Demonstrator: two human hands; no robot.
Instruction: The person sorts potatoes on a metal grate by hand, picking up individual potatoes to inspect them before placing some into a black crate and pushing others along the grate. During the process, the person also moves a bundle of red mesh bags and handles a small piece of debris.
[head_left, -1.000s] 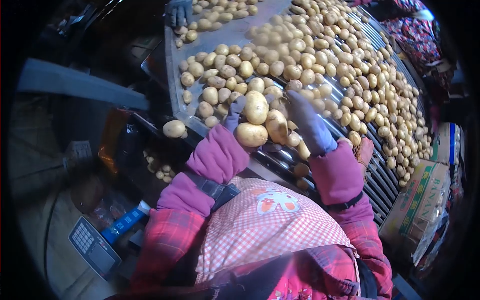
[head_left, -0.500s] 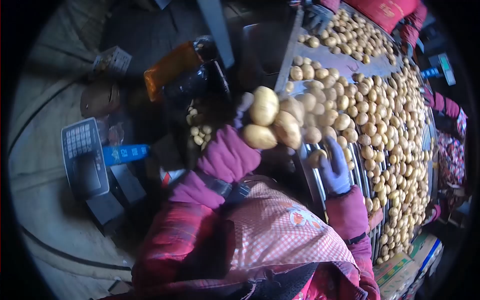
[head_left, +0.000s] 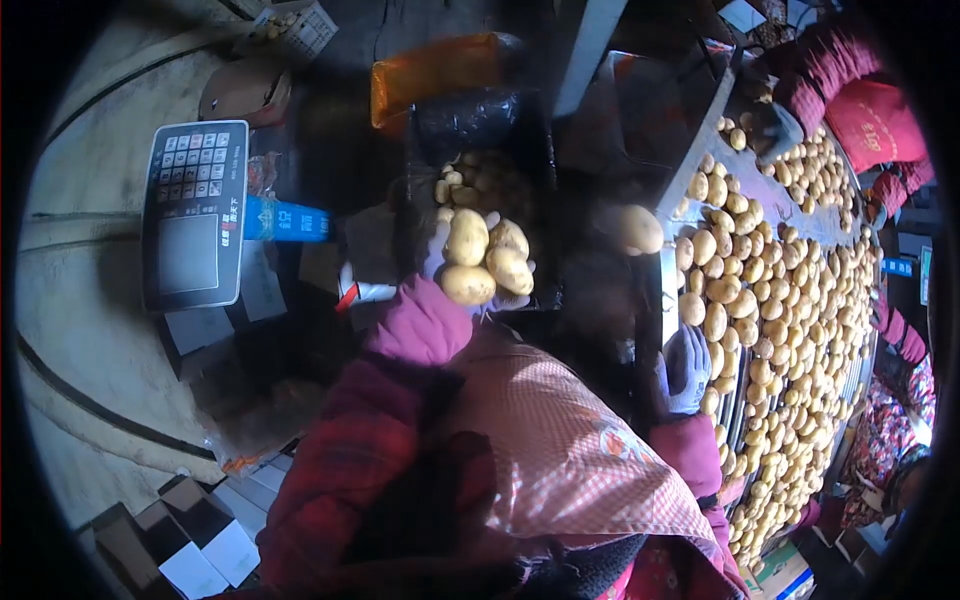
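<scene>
1. Since the earlier frame, the held potatoes (head_left: 466, 238) have been carried away from the sorting table (head_left: 669, 300) to the black-lined crate (head_left: 468, 120).
2. At its near end, four are clasped by the gloved left hand (head_left: 437, 252).
3. The right hand (head_left: 687, 368) is held beside the table's potatoes; its grip cannot be told.

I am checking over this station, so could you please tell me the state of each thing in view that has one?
Left hand in a greyish-purple glove: closed around four yellow-brown oval potatoes.
Right hand in a greyish-purple glove: open, no potato visible.
Loose potatoes on the metal-edged table: spread out.
Black plastic-lined container: open, potatoes inside.
Grey keypad unit: no digits readable on its screen.
White rectangular crate: open.
</scene>
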